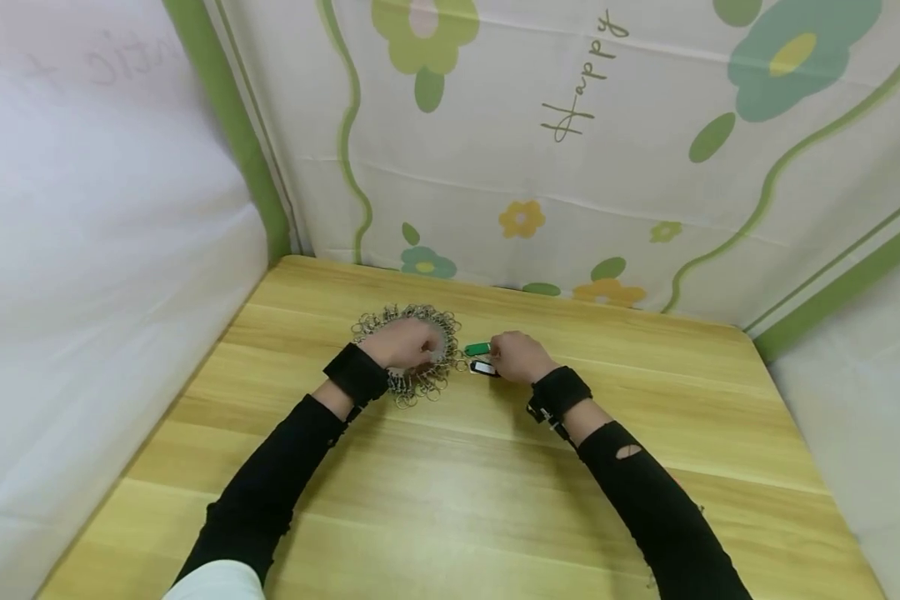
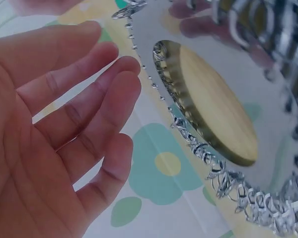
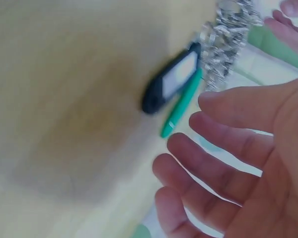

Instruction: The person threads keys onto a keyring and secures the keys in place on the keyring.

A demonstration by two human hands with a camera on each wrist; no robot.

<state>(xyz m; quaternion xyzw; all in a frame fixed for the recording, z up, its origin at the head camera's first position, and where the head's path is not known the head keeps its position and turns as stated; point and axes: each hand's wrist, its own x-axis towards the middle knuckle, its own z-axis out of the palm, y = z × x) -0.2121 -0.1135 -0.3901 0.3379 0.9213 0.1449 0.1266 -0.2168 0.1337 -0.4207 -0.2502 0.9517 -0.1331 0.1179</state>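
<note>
A shiny flat round plate (image 2: 273, 124) with a hole in its middle is fringed all round with metal key rings (image 1: 416, 387). Over this plate is my left hand (image 1: 401, 342), its fingers loosely bent and, in the left wrist view, apart from the rim with nothing in them. At the fringe's right side lie a green key tag (image 1: 477, 349) and a black key tag (image 1: 484, 367) with a white label. My right hand (image 1: 521, 357) is just right of both tags. In the right wrist view its relaxed fingers sit close beside the green tag, without gripping it.
The wooden table (image 1: 450, 500) reaches toward me and out to both sides. A flower-printed cloth (image 1: 480, 167) hangs behind its far edge. White cloth walls (image 1: 112, 275) border the left and right sides. Both wrists wear black straps (image 1: 356, 375).
</note>
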